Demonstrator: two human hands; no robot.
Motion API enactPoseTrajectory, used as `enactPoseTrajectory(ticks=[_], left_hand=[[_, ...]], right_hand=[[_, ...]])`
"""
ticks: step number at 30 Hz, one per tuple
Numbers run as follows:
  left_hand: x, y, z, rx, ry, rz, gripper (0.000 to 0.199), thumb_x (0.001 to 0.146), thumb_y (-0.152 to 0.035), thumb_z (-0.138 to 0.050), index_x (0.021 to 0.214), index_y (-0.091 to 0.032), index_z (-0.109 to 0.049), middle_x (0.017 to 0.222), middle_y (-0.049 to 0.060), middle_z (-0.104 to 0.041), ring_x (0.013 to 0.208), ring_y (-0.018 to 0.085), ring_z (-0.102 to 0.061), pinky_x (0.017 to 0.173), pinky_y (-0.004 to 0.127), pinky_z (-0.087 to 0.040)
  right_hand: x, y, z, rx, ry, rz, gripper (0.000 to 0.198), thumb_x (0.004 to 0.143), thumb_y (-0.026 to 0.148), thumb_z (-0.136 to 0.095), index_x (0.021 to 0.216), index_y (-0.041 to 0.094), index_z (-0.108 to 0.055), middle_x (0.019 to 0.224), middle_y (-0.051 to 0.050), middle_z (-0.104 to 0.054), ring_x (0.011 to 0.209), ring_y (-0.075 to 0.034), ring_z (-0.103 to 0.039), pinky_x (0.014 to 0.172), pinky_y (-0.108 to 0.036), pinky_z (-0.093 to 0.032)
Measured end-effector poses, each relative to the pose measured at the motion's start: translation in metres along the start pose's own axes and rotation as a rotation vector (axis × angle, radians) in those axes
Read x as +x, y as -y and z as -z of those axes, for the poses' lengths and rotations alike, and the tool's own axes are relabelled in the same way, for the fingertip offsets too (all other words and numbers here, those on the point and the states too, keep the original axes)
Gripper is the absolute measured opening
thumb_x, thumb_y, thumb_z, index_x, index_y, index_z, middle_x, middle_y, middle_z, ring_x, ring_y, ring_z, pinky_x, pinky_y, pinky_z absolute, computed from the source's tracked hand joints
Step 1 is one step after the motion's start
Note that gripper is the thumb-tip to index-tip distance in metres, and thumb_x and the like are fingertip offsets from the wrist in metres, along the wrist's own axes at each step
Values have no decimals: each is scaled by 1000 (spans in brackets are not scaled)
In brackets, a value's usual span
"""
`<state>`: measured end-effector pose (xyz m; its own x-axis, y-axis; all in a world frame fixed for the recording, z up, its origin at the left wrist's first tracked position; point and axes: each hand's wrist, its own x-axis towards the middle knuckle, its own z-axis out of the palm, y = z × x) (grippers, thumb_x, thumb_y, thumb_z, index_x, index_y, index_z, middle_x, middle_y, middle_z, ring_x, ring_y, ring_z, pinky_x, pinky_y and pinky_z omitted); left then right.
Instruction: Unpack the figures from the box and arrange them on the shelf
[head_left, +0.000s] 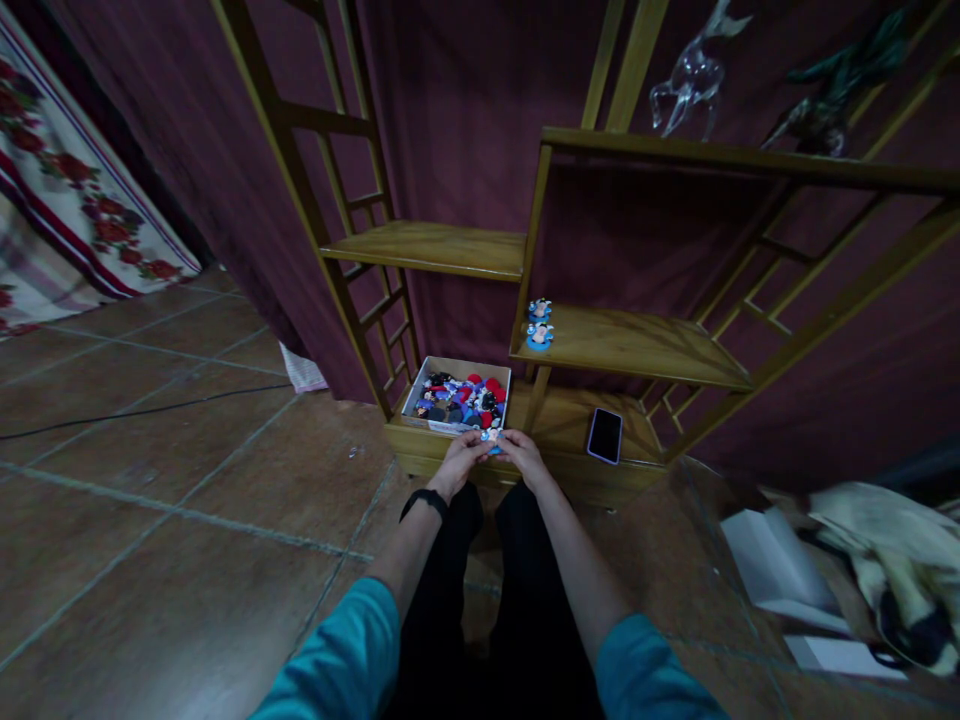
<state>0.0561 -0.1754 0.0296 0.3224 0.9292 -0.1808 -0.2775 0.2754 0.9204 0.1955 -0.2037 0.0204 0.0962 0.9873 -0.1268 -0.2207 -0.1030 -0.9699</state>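
Note:
Between my two hands, just in front of the box, is a small figurine (492, 437) in white, pink and blue with a blue base. The fingers of my left hand (460, 460) close on its left side, and those of my right hand (523, 455) close on its right side. Behind them a cardboard box (411, 400) holds many small figures in red, purple, black and white. Two similar figurines stand one behind the other at the left end of the middle shelf: the front figurine (539, 336) and the back figurine (539, 310).
A phone (605, 436) lies on the low shelf (566, 415) to the right. Wooden shelving (450, 248) surrounds the box. A glass deer (691, 80) and a dark green statue (829, 100) stand on the upper shelf. White boxes (780, 565) lie on the floor at right.

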Motion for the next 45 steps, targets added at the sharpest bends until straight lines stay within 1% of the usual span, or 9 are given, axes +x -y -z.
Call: enactPoseTrajectory(ticks=[9, 15, 21, 28, 38, 45], left_hand=[[1, 3, 3, 17, 4, 4, 29, 51, -23, -79, 76, -14, -65, 72, 2, -64, 63, 10, -55, 57, 20, -40], [3, 6, 5, 11, 9, 6, 29, 53, -25, -78, 76, -14, -65, 75, 2, -64, 64, 10, -55, 57, 20, -40], [8, 10, 8, 8, 29, 0, 30, 54, -26, -78, 77, -13, -65, 76, 4, -63, 61, 9, -55, 54, 19, -41], [8, 12, 8, -3, 16, 9, 27, 56, -27, -77, 76, -13, -65, 73, 2, -62, 55, 6, -52, 52, 18, -40], [5, 9, 6, -36, -8, 17, 24, 57, -25, -76, 74, -13, -65, 71, 4, -62, 56, 8, -53, 54, 20, -41], [4, 7, 5, -46, -10, 19, 23, 57, -25, -76, 74, -13, -65, 71, 3, -62, 55, 8, -53, 54, 20, -42]], right_hand=[[1, -2, -1, -23, 6, -18, 32, 60, 38, -70, 86, 21, -62, 88, -1, -66, 79, -15, -62, 67, -25, -51], [1, -3, -1, -40, 1, -32, 34, 60, 37, -71, 88, 20, -62, 90, -1, -65, 80, -15, -61, 67, -26, -50], [2, -4, -1, -37, -15, -36, 34, 60, 39, -70, 88, 20, -63, 91, -2, -65, 80, -16, -61, 67, -26, -50], [3, -3, 0, -48, 8, -19, 36, 60, 44, -68, 86, 21, -65, 90, -2, -66, 79, -17, -62, 67, -27, -51], [4, -5, 1, -26, -18, -22, 37, 60, 47, -68, 85, 21, -65, 87, -2, -66, 71, -15, -62, 67, -29, -50], [5, -5, 1, -7, -18, -28, 36, 60, 47, -68, 84, 20, -65, 85, -2, -66, 72, -15, -62, 66, -28, -51]])
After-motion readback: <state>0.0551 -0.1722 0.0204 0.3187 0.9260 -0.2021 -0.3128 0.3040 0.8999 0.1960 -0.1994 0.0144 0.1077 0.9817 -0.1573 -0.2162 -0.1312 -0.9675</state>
